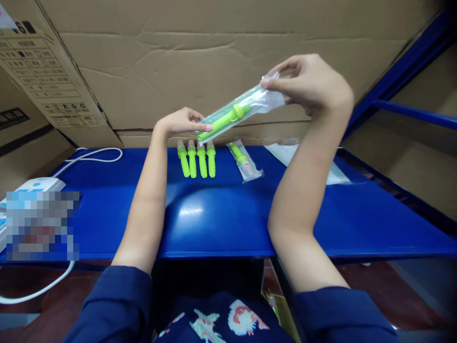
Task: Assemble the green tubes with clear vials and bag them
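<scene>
A clear plastic bag (228,113) with a bright green, pen-like tool in it is stretched between my two hands, tilted up to the right above the blue table. My left hand (183,121) pinches its lower left end. Thumb and fingers of my right hand (303,83) grip the upper right end. Below, several green tools (193,159) with clear caps lie side by side in a row. To their right rests another bagged green tool (245,162). Flat clear bags (337,172) lie partly behind my right forearm.
The blue table (214,228) backs onto a cardboard wall (200,62). A white power strip (44,185) and its cable (107,151) are at the left. A blue metal frame bar (414,112) slants along the right side.
</scene>
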